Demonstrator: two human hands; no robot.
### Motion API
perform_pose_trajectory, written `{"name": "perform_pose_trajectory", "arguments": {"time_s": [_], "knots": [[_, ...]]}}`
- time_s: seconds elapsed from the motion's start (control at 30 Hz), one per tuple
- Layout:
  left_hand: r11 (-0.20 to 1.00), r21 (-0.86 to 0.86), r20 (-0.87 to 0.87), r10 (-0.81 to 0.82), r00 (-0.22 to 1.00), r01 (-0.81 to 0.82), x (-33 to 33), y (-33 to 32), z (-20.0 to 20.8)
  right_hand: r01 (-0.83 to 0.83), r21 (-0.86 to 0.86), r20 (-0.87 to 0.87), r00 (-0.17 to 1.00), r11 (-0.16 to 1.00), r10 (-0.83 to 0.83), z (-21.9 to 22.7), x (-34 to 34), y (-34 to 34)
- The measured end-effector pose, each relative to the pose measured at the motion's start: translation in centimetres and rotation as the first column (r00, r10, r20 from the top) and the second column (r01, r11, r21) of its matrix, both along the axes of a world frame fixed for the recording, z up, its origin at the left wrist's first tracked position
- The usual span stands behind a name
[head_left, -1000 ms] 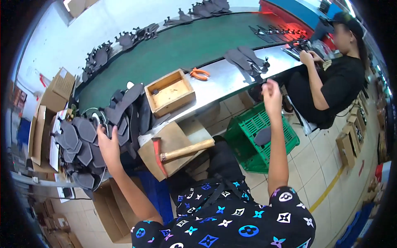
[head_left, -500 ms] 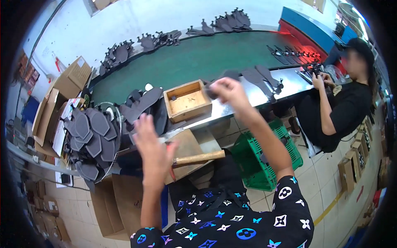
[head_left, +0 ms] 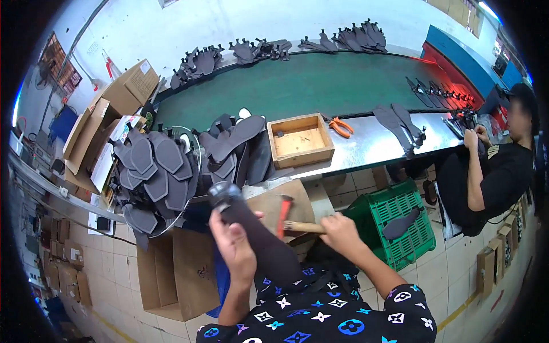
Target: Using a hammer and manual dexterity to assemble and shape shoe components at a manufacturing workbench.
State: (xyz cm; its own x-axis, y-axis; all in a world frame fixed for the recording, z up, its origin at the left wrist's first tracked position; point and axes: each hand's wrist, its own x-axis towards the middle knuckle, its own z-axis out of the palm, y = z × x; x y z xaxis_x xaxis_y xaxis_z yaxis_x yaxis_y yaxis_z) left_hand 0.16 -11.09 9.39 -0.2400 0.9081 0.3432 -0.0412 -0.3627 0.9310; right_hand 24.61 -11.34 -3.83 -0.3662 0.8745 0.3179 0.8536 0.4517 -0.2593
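Observation:
My left hand (head_left: 234, 246) is closed round a dark grey sandal sole (head_left: 260, 243), held tilted over my lap. A blurred dark fitting shows at the sole's upper end, beside my fingertips. My right hand (head_left: 341, 233) grips the wooden handle of a hammer (head_left: 300, 226) with a red head, which is over a brown board (head_left: 286, 197) in front of me. Just beyond, an open wooden box (head_left: 300, 163) sits on the metal bench edge, a few small dark bits inside. Orange-handled pliers (head_left: 341, 127) lie at its right side.
Sole piles (head_left: 154, 171) stand left of the box; more line the far side of the green belt (head_left: 297, 83). A green crate (head_left: 400, 228) with a sole stands right, a cardboard box (head_left: 177, 274) lower left. A co-worker (head_left: 486, 166) sits at the right.
My right hand has come back from beside the wooden box and taken the hammer handle. My left hand, with no sole in it before, now holds one. The view has shifted.

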Motion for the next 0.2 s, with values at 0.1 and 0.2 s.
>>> {"name": "perform_pose_trajectory", "arguments": {"time_s": [0.1,0.2], "knots": [[0.982,-0.183,-0.209,-0.082,0.975,0.044,-0.1,2.5,-5.6,0.232,-0.037,-0.077,0.969,0.972,-0.235,-0.8,3.7,-2.3],[0.924,-0.104,-0.952,0.016,0.307,-0.369,1.9,4.5,-9.0,0.377,-0.244,-0.151,0.895,0.893,-0.419,-3.5,7.8,-5.7]]}}
